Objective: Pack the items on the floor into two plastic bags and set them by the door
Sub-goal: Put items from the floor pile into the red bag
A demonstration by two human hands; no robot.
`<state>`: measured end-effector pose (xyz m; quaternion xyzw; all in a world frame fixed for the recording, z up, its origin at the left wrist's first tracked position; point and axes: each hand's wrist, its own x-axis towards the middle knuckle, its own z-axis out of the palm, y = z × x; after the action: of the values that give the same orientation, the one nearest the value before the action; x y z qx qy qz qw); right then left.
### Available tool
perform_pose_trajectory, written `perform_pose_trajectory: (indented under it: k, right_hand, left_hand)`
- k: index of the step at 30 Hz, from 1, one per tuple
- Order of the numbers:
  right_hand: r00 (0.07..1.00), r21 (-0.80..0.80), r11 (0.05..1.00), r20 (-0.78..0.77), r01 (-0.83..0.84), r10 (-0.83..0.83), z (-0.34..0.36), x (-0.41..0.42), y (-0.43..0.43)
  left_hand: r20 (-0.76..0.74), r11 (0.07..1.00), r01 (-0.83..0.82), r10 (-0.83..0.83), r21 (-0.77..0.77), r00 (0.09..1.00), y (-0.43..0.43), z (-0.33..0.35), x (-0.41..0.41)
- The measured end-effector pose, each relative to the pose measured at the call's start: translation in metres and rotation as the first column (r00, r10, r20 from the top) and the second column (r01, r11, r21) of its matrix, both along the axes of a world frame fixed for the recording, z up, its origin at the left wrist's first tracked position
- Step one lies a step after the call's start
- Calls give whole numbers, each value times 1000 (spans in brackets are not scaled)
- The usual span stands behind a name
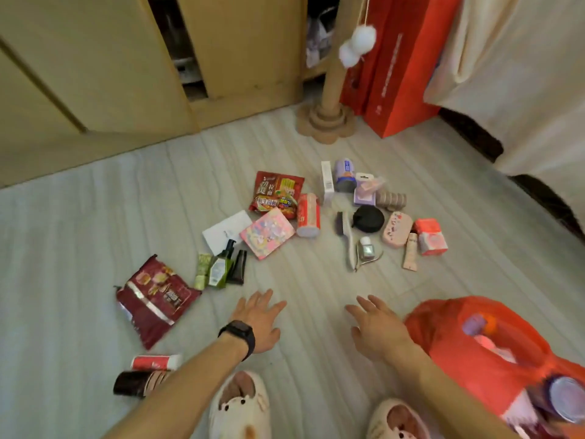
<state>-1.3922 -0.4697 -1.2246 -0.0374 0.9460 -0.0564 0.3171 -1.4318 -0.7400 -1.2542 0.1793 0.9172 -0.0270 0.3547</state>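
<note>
Both hands hover empty over the pale floor, fingers spread. My left hand (261, 321) wears a black wristband; my right hand (376, 327) is beside a red plastic bag (459, 350) holding several items at the lower right. Scattered ahead lie a dark red snack bag (155, 297), green bottles and tubes (220, 269), a pink booklet (267, 233), a red noodle packet (277, 191), a red-and-white cup (308, 215), a black round pouch (368, 218), a brush (345, 236), a pink case (397, 229) and small boxes (430, 237). Two tubes (148, 373) lie near my left forearm.
Wooden cabinets (95, 74) stand at the back left. A cardboard post with hanging white pompoms (327, 115) and red boxes (399, 74) stand at the back. Cream fabric (522, 90) drapes on the right. My slippered feet (240, 403) are at the bottom.
</note>
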Motion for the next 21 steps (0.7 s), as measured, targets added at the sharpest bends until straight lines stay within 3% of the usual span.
perform_pose_trajectory:
  k: [2, 7, 10, 13, 16, 19, 21]
  right_hand:
    - [992, 47, 998, 116, 38, -44, -21, -24, 7]
    - [953, -5, 956, -76, 294, -294, -37, -99, 30]
    - [891, -89, 893, -79, 440, -447, -55, -138, 42]
    - [921, -93, 918, -32, 385, -389, -69, -151, 47]
    - [926, -87, 933, -124, 348, -357, -81, -129, 34]
    - [871, -207, 897, -235, 390, -433, -83, -85, 9]
    - [858, -321, 858, -198, 400, -474, -81, -56, -8]
  left_hand:
    - [47, 999, -6, 8, -34, 999, -3, -26, 3]
    - [-40, 999, -34, 34, -13, 999, -6, -50, 25]
    - [-54, 999, -35, 35, 1, 998, -7, -56, 27]
    - [-60, 1000, -8, 7, -6, 998, -9, -55, 23]
    - [-60, 1000, -4, 4, -4, 998, -8, -54, 23]
    - [-66, 1000, -12, 12, 2, 998, -3, -53, 25]
    - [-70, 998, -57, 58, 29, 996, 4, -50, 23]
